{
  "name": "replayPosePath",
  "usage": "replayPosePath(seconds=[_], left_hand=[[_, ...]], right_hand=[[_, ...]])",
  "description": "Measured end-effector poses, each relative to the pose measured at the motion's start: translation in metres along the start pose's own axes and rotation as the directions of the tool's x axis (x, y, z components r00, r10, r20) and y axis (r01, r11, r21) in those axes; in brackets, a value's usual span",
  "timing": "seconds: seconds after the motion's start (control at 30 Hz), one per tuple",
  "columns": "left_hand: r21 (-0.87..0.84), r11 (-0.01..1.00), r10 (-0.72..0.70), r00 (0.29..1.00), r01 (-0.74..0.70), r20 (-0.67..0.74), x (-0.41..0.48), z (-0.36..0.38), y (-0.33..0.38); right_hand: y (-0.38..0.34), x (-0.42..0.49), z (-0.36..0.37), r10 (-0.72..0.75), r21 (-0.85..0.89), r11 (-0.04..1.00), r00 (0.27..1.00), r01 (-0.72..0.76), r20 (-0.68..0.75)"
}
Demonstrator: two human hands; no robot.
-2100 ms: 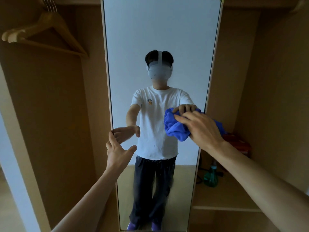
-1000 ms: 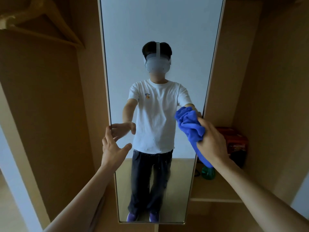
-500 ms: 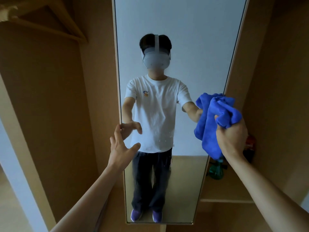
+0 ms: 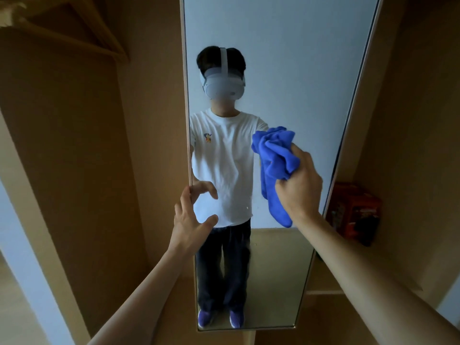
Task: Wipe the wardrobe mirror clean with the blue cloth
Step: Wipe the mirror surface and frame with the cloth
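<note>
Head view: the right hand (image 4: 298,188) is clenched round the bunched blue cloth (image 4: 273,155), raised in front of the right half of the wardrobe mirror (image 4: 286,70) at about mid-height, with a loose tail of fabric hanging below the fist; the left hand (image 4: 191,222) is released, its fingers spread, with the fingertips (image 4: 185,195) at the mirror's left edge, seemingly steadying it.

Risks, as I judge them: the cloth is wadded into a small lump, so a pass would likely clean only a narrow strip and leave streaks between strokes; the dangling tail could drag over the glass and smear it; bare knuckles or the left fingertips could leave prints beside the frame; a hard push might swing or flex the tall narrow panel if the left hand's bracing slips; a wide stroke rightward could carry the hand off the glass towards the red box (image 4: 353,215) on the shelf.

Hard to tell: whether the cloth touches the glass or hangs just off it; what dirt remains beyond a few faint specks low down; the mirror's top runs out of view; the box's print is too dark to read; the wooden hanger (image 4: 74,33) at upper left is blurred and partly cut off.
</note>
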State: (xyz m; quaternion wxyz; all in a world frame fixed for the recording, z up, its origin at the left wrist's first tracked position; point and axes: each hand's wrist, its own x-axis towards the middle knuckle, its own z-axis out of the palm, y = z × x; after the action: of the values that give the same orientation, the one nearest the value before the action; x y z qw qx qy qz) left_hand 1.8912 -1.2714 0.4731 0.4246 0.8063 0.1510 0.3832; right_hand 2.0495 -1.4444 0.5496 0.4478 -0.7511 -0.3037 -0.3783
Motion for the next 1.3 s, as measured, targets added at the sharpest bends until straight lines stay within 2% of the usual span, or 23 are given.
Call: replayPosePath(seconds=[0.13,0.33,0.43,0.53,0.63,0.73,0.8,0.9,0.97,1.1,1.3], left_hand=[[-0.037,0.997,0.071,0.995,-0.069,0.068,0.004,-0.006,-0.006],[-0.036,0.996,0.085,0.987,-0.081,0.136,0.007,-0.014,-0.007],[-0.042,0.999,0.019,0.99,-0.013,0.139,0.005,-0.016,-0.005],[-0.013,0.996,-0.083,0.983,0.087,0.166,0.006,-0.016,-0.008],[0.002,0.98,-0.197,0.962,0.2,0.187,0.007,-0.019,-0.01],[-0.064,0.978,-0.18,0.958,0.199,0.223,0.006,-0.026,-0.01],[-0.089,0.978,-0.165,0.957,0.191,0.24,0.005,-0.029,-0.011],[-0.105,0.967,-0.2,0.947,0.232,0.253,0.003,-0.03,-0.014],[-0.128,0.96,-0.21,0.944,0.249,0.255,0.001,-0.029,-0.017],[-0.16,0.953,-0.213,0.946,0.256,0.246,-0.008,-0.024,-0.025],[-0.187,0.947,-0.218,0.951,0.261,0.219,-0.015,-0.02,-0.038]], right_hand=[[-0.038,-0.011,0.021,-0.037,0.0,0.999,0.996,0.037,0.087],[-0.079,-0.026,0.042,-0.096,0.03,0.995,0.989,0.093,0.113],[-0.089,-0.03,0.049,-0.166,0.022,0.986,0.978,0.165,0.123],[-0.1,-0.035,0.059,-0.192,0.005,0.981,0.955,0.196,0.224],[-0.109,-0.046,0.068,-0.267,-0.052,0.954,0.917,0.295,0.296],[-0.108,-0.045,0.066,-0.297,-0.065,0.94,0.896,0.335,0.33],[-0.104,-0.037,0.059,-0.355,-0.12,0.899,0.86,0.422,0.365],[-0.099,-0.029,0.051,-0.492,-0.212,0.78,0.787,0.589,0.373],[-0.099,-0.03,0.051,-0.529,-0.233,0.731,0.747,0.642,0.402],[-0.097,-0.045,0.052,-0.54,-0.219,0.716,0.725,0.662,0.426],[-0.075,-0.084,0.068,-0.495,-0.206,0.757,0.749,0.62,0.44]])
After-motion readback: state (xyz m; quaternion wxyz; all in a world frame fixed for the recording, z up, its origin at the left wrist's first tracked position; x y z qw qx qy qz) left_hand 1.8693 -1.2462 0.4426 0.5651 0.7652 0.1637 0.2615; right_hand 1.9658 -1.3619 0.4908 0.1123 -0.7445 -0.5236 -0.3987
